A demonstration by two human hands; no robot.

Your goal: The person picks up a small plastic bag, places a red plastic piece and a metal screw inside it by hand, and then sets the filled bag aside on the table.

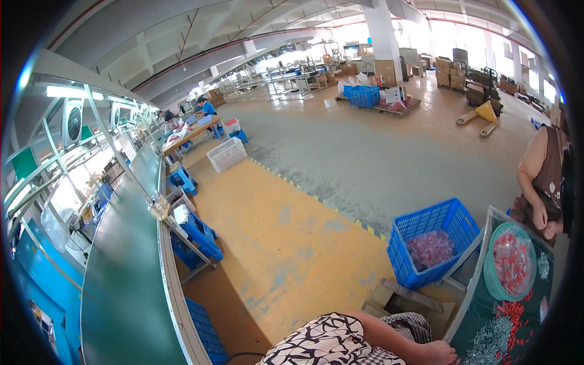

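My left hand (pixel 440 353) is at the near edge of the green-topped workbench (pixel 471 313), cut by the lower rim of the picture. Its fingers look curled together; whatever they hold is too small or hidden to make out. Beside it lies a heap of thin silvery metal pieces (pixel 490 340). Small red pieces (pixel 512 313) are strewn along that heap. Farther up the bench stands a round green basket (pixel 490 277) with clear plastic bags of red pieces (pixel 512 258) in it. My right hand is out of the picture.
A blue crate (pixel 404 261) with bagged pieces and an open cardboard box (pixel 389 298) stand on the floor by the bench. Across the bench sits another person (pixel 538 176), hands together. A green conveyor belt (pixel 125 274) runs along the left, with blue stools (pixel 198 240) beside it.
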